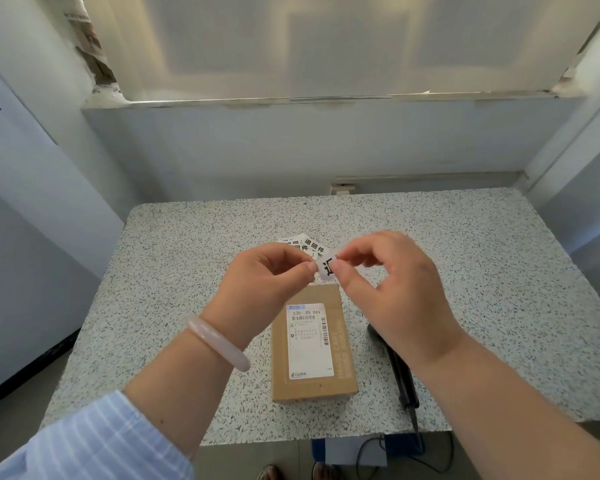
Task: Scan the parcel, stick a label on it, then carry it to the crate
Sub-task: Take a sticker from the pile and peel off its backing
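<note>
Step in hand: peeling the label (327,267) off its backing, by the look of it, with both hands up over the far end of the parcel (313,344).
Left hand (267,282): thumb and forefinger pinched on the label's left edge, other fingers curled in, palm turned inward, wrist bent up from the forearm with a pale bangle (219,342) round it.
Right hand (392,289): thumb and forefinger nipping the label's right corner, the remaining fingers loosely arched above; it hangs higher and further out than the left.
Label: small, white, black print, stretched between the two pinches; I cannot tell whether the backing has parted yet.
Parcel: flat brown box lying on the speckled table (499,271), just below and nearer than the hands, shipping slip (310,341) face up.
Scanner (400,372): dark handle lying beside the parcel, under the right wrist, nobody holding it.
Spare labels (303,245): loose on the table just beyond the fingertips.
How to do it well: I'd keep the pinches at the very edges so the glue stays clean, pull the corner slowly, then lower it flat onto bare cardboard or clear slip, not over the barcode.
Crate: not in view.
</note>
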The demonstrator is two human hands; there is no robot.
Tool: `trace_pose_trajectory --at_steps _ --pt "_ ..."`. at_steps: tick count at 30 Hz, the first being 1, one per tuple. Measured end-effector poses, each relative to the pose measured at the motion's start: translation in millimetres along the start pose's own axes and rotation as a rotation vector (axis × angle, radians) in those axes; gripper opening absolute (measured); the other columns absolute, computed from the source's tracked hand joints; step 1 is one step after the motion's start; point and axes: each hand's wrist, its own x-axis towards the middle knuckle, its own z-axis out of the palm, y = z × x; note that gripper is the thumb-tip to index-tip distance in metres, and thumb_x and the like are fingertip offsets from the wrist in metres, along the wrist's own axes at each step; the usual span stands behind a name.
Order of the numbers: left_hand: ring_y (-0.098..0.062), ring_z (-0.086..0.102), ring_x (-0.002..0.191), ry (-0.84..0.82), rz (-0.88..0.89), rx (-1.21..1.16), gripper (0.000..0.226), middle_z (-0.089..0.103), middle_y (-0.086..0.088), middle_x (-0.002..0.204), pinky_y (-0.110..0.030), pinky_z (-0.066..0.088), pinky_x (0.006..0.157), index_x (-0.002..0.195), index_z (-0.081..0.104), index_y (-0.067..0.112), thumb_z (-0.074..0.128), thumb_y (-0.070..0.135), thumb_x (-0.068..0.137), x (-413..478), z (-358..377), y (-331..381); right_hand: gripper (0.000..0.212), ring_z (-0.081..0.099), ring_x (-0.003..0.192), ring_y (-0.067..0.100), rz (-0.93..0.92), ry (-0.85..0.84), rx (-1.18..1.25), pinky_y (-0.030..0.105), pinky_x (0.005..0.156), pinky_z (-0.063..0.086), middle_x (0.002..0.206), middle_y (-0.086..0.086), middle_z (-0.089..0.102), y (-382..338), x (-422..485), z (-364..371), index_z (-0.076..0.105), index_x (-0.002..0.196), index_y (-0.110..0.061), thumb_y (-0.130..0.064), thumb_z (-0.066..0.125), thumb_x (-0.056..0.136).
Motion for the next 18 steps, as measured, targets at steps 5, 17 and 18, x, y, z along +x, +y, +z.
trace_pose_trajectory --at_steps 5,17,18 --pt "-0.005 0.060 0.062 0.062 0.159 0.153 0.017 0.070 0.007 0.066 -0.021 0.051 0.061 0.067 0.071 0.029 0.073 0.016 0.078 0.0 4.1 -3.6 0.008 0.056 0.087 -0.002 0.048 -0.073 0.027 0.006 0.073 0.039 0.082 -0.012 0.068 -3.2 -1.0 5.0 0.073 0.091 -0.024 -0.028 0.069 0.085" --pt "-0.007 0.060 0.071 0.109 0.500 0.555 0.019 0.066 0.012 0.071 -0.037 0.052 0.066 0.079 0.072 0.025 0.056 0.035 0.080 -2.8 0.5 -1.0 0.012 0.058 0.084 -0.002 0.080 -0.150 0.019 0.007 0.075 0.042 0.085 -0.013 0.068 -5.7 6.5 4.2 0.075 0.094 -0.023 -0.028 0.069 0.086" --pt "-0.007 0.060 0.071 0.115 0.510 0.563 0.019 0.066 0.012 0.070 -0.036 0.052 0.066 0.079 0.073 0.024 0.056 0.034 0.080 -2.9 0.8 -1.0 0.011 0.058 0.082 0.000 0.061 -0.143 0.005 0.009 0.074 0.042 0.084 -0.011 0.069 -5.9 6.4 4.3 0.075 0.094 -0.022 -0.027 0.069 0.086"
